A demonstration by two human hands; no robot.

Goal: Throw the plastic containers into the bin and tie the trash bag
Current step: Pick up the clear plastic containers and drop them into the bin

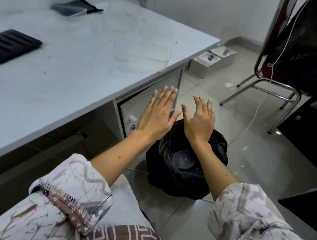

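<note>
A person's left hand (157,113) and right hand (199,120) hover side by side, apart and palms down with fingers extended, holding nothing, above a bin lined with a black trash bag (186,159) on the tiled floor beside the tabletop (68,61). One clear plastic container (182,159) lies inside the untied bag. More clear containers (142,51) sit near the tabletop's edge, with a lidded one (69,10) at the far side. A metal-legged chair (280,76) stands beyond.
</note>
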